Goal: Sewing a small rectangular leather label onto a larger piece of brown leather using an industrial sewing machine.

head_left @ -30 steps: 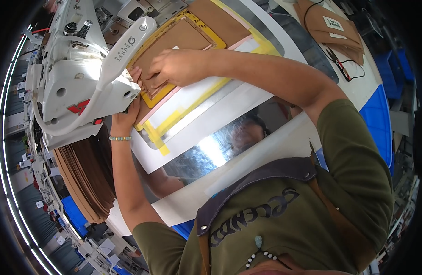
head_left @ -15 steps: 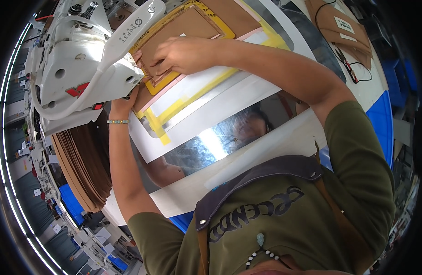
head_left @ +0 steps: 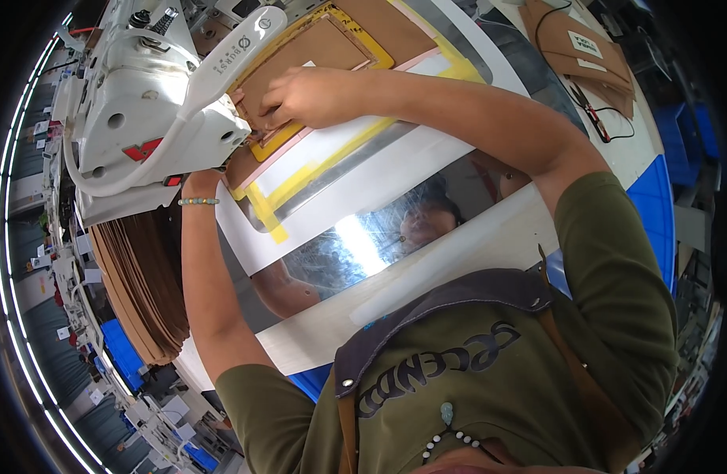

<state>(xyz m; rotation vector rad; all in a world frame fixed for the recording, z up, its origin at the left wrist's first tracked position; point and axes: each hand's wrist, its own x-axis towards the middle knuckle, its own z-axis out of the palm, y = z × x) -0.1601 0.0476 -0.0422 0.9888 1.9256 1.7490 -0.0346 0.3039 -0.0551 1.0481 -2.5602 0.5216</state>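
Observation:
My right hand (head_left: 312,96) rests palm down on a brown panel (head_left: 278,59) inside a yellow rectangular frame (head_left: 383,55), its fingers bent and slightly apart, with nothing held in them. Fingertips touch the panel close to the head of a white sewing machine (head_left: 162,107). My left hand (head_left: 204,183) reaches behind that head, which hides most of it; its grip cannot be made out. Under the frame lies a template sheet (head_left: 300,207) with yellow tape (head_left: 262,212) along its edges.
A shiny metal plate (head_left: 344,254) covers part of the table before me. Brown sheets (head_left: 138,276) hang in a stack at left. Red-handled snips (head_left: 596,122), a dark cord and brown pieces (head_left: 608,71) lie at far right. A white lamp (head_left: 231,59) overhangs the work.
My left wrist has shifted slightly left, and less of that hand shows beside the machine. The fingers of my right hand have bent more. The whole view has moved a little.

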